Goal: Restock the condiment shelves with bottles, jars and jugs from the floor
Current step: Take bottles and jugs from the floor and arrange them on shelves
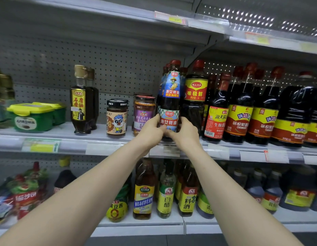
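Oyster sauce btl (169, 102) upright, cap up

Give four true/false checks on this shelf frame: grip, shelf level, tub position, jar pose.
1. The left hand and right hand both grip the dark blue-labelled bottle with the red cap. True.
2. That bottle is at the bottom shelf. False: it is at the middle shelf.
3. The green plastic tubs with yellow lids sit left of the square brown glass oil bottle. True.
4. The cartoon-labelled glass jar with the black lid lies on its side. False: it stands upright.
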